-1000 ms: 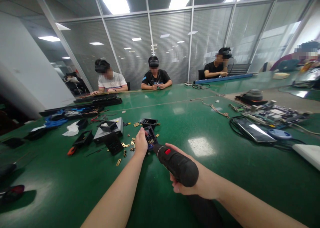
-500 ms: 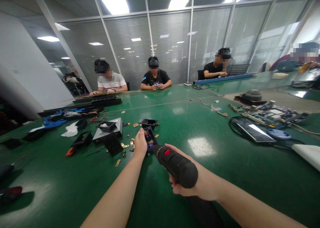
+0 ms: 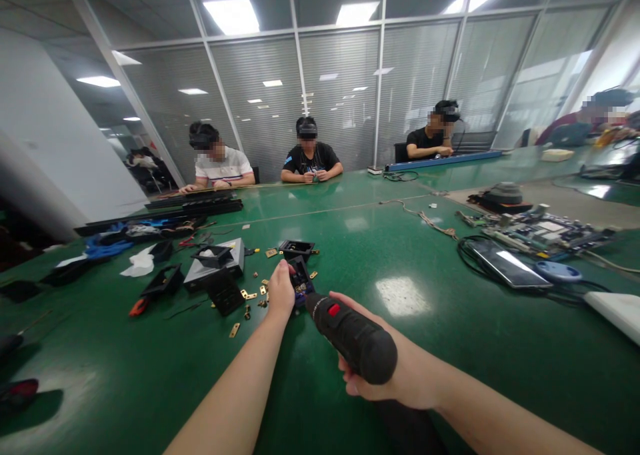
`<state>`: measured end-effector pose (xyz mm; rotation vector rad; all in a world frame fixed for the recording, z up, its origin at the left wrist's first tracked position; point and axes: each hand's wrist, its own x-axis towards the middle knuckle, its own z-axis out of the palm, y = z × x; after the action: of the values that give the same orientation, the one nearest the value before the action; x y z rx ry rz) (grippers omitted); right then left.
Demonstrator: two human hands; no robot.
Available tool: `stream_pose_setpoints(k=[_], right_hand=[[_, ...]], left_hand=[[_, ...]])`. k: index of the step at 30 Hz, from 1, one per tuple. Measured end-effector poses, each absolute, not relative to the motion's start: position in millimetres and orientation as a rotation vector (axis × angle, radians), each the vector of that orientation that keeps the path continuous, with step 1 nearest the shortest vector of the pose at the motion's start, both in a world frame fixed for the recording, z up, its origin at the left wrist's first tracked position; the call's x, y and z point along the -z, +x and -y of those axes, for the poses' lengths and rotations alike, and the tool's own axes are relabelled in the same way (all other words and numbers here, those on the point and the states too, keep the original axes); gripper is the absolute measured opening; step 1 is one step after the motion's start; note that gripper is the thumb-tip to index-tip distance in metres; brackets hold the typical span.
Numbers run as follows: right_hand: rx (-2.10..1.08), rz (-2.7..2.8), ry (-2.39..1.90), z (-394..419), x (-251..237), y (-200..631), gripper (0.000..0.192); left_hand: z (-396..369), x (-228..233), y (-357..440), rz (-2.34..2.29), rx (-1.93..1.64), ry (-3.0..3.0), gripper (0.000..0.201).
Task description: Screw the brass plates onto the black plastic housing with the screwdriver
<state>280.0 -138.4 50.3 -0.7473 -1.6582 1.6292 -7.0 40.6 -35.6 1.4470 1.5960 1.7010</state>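
My right hand (image 3: 373, 382) is wrapped round the handle of a black cordless drill (image 3: 350, 335) with a red switch on top. The drill's nose points away from me, at a small black plastic housing (image 3: 301, 278); the bit's tip is too small to make out. My left hand (image 3: 281, 286) grips that housing from its left side, fingers partly hidden behind it. Brass-coloured parts show inside the housing. Small brass plates (image 3: 249, 295) and brass screws (image 3: 247, 312) lie scattered left of my left hand. Just beyond it sits another black housing (image 3: 299, 249).
A grey box (image 3: 235, 258) with black frames on and around it stands to the left. At right lie a smartphone (image 3: 510, 263), a coiled black cable, and a circuit board (image 3: 547, 225). Several people sit across the green table (image 3: 450, 348).
Both hands, the drill and the housing keep nearly the same places. The whole view has shifted very slightly.
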Motion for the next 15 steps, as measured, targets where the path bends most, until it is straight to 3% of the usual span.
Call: stream_pose_setpoints(k=[15], right_hand=[[-1.691, 1.603, -0.709, 134.9, -35.8, 278.7, 0.149]], left_hand=[[-41.3, 33.5, -7.8, -1.629, -1.674, 1.434, 0.079]])
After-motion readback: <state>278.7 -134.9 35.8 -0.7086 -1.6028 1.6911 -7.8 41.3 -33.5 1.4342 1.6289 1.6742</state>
